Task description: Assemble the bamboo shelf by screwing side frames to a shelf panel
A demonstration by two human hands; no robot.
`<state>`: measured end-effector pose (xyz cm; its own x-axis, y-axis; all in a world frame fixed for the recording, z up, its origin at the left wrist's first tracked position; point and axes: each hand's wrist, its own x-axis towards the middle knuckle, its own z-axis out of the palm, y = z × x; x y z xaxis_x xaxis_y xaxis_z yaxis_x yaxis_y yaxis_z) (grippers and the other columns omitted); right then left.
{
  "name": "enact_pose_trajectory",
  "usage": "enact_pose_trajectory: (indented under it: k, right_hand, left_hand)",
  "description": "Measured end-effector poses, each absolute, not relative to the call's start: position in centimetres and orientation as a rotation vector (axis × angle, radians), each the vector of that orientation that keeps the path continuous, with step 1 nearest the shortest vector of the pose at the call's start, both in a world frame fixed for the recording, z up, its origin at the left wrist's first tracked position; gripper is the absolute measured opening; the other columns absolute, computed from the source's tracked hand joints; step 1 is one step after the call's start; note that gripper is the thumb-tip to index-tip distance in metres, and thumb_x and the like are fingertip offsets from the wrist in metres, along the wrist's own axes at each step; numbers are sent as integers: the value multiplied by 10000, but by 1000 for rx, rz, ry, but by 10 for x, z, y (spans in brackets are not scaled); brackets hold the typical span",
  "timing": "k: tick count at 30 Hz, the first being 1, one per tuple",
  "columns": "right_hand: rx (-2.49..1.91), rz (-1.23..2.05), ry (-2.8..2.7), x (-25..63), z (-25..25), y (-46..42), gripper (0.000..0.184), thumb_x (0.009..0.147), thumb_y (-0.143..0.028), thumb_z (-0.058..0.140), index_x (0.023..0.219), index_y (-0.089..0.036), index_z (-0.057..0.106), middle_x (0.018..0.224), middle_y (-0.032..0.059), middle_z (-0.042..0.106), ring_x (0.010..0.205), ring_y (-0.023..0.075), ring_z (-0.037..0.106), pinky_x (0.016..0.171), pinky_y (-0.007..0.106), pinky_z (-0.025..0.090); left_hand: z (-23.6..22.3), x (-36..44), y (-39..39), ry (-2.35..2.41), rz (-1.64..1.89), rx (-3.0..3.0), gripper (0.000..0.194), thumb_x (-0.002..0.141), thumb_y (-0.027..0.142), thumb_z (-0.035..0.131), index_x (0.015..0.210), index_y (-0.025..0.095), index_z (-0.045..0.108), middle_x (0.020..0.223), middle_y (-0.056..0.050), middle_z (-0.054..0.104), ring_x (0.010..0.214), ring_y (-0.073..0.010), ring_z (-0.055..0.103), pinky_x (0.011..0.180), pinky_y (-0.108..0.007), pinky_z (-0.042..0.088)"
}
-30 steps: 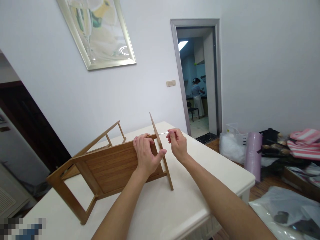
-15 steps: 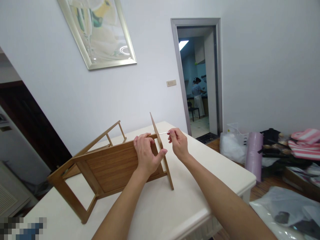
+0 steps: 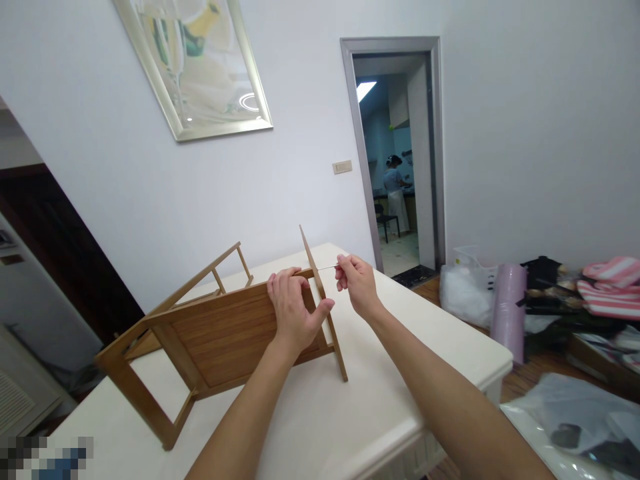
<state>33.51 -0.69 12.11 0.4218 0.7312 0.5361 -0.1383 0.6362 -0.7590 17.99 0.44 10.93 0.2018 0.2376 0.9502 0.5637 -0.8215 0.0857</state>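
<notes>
A brown wooden rack (image 3: pixel 225 333) with a slatted panel lies on its side on the white table (image 3: pixel 385 380). My left hand (image 3: pixel 293 310) is closed over its upper edge near the right end, fingers on top and thumb reaching toward the narrow end bar (image 3: pixel 336 347). Between the fingertips of my right hand (image 3: pixel 357 283) is a thin silver rod (image 3: pixel 327 267) that looks like a hex key. It runs level to the outer face of the end bar, near the rack's top corner. Where its tip meets the wood is too small to make out.
The table's right corner (image 3: pixel 507 363) juts out beside my right forearm. On the floor to the right are a pink roll (image 3: pixel 509 313), a white plastic basket (image 3: pixel 473 267), bags and striped cloth (image 3: pixel 610 287). A person (image 3: pixel 395 187) stands beyond the doorway.
My right fingers have shifted slightly around the rod's end, the hand opening a little from its tighter curl. My left hand and the rack stay in place.
</notes>
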Motion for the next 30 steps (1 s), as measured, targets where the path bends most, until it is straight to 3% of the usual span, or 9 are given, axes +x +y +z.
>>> enact_pose_trajectory:
  k: [14,20,26,30]
  right_hand:
    - [-732,1139,-812,344,147,-10,196,757,-267,577,597,-173,514,398,-68,435,315,31,208,308,177,195]
    - [-627,1278,-796,344,145,-13,185,777,-310,604,672,-179,524,448,-69,439,358,52,305,351,186,298]
    - [-571,857,-869,337,126,-11,264,726,-368,739,786,-204,541,608,-51,566,457,81,489,471,237,494]
    - [-684,496,-1006,337,116,-10,281,794,-459,684,892,-206,608,686,-29,589,538,110,564,495,251,523]
  left_hand:
    - [111,180,3,-750,-1668,-2203,559,823,763,375,858,215,482,1025,-121,589,1102,-301,525,1065,-532,249]
    - [112,180,0,-751,-1672,-2206,555,828,759,376,854,214,481,1031,-128,590,1105,-301,525,1052,-529,264]
    - [110,179,3,-762,-1662,-2221,542,822,750,397,857,215,478,1043,-129,588,1117,-304,521,1060,-536,256]
    - [110,179,3,-780,-1666,-2225,543,810,756,403,850,220,483,1037,-127,594,1124,-308,520,1070,-537,247]
